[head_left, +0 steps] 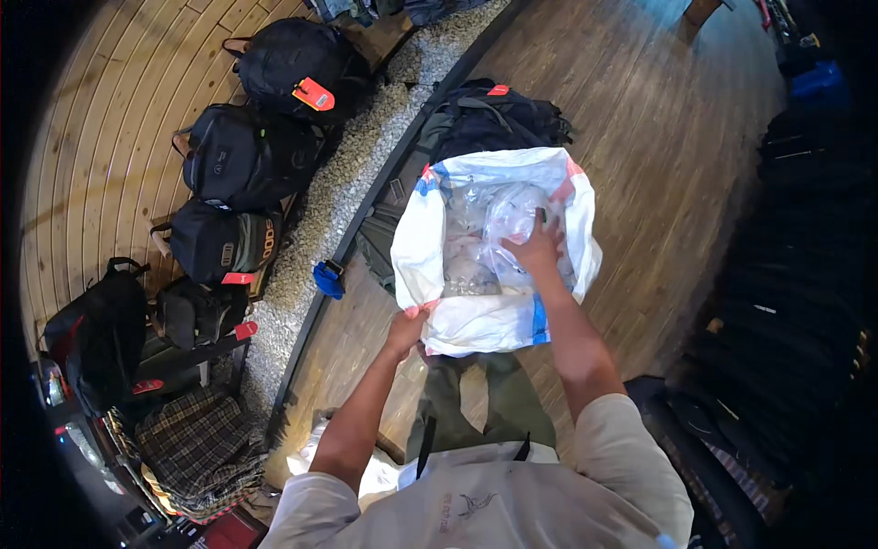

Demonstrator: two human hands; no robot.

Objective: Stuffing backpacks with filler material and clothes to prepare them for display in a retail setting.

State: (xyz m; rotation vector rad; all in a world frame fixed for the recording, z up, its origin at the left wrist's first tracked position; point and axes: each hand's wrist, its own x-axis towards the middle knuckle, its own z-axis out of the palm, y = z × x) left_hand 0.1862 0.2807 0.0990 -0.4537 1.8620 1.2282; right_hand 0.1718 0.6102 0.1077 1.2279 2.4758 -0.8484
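Note:
A white woven sack with its rim folded down is held in front of my legs, its blue and red patches showing. Crumpled clear plastic bags fill it. My left hand grips the folded rim at the near-left corner. Inside the sack, my right hand rests on a rounded clear bag, with thumb and fingers spread over it; whether it bears any of that bag's weight I cannot tell.
A dark backpack with a red tag lies beyond the sack. Black duffel bags line the left beside a pebble strip. A blue item sits by the strip's edge. Folded plaid fabric lies lower left, dark hanging garments at right.

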